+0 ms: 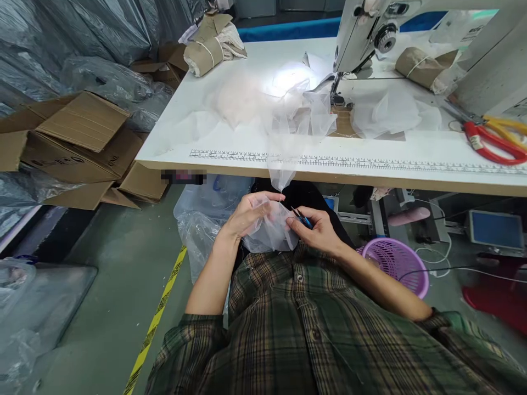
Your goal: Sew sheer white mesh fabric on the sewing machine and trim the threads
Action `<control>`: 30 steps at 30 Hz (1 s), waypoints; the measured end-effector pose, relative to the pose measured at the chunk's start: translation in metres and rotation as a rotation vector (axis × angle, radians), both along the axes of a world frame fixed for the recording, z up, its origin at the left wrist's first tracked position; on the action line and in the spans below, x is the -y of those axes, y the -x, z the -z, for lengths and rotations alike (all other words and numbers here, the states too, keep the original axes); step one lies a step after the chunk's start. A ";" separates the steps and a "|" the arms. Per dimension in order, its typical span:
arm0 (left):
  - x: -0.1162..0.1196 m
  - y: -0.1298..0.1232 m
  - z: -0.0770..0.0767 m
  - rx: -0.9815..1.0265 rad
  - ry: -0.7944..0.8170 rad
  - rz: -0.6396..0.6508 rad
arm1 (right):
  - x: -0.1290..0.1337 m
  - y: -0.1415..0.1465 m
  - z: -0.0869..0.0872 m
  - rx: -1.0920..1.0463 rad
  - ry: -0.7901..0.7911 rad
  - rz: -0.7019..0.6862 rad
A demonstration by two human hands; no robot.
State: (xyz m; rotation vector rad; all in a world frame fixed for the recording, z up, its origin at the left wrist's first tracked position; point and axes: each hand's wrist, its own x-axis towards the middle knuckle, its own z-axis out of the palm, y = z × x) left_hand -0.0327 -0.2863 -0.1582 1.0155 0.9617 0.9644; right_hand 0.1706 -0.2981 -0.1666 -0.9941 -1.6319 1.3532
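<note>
Over my lap, my left hand grips a piece of sheer white fabric that hangs down below the fingers. My right hand is closed around small blue thread snips, their dark tips pointing toward the fabric. Its thumb and fingertips are at the fabric's right edge. A thin thread runs up from the held piece to more sheer fabric that drapes over the table's front edge. That fabric leads back to a sewing machine, near its presser foot.
A white sewing table with a printed ruler stands ahead. Red-handled scissors and a tied fabric bundle lie at the right, another bundle at the back left. Cardboard boxes are at the left, a purple basket beneath the table.
</note>
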 end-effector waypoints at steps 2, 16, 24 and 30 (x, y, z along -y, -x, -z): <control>0.000 0.002 -0.002 0.051 0.050 0.012 | -0.001 0.000 0.000 -0.022 0.026 -0.004; -0.002 0.018 -0.013 0.122 0.107 0.037 | -0.002 -0.002 0.009 -0.066 0.094 -0.001; -0.004 0.018 -0.015 -0.018 -0.015 0.088 | 0.001 0.000 0.008 -0.038 0.003 -0.006; 0.004 -0.002 -0.027 -0.321 -0.095 -0.005 | -0.008 -0.004 -0.002 0.029 -0.039 -0.052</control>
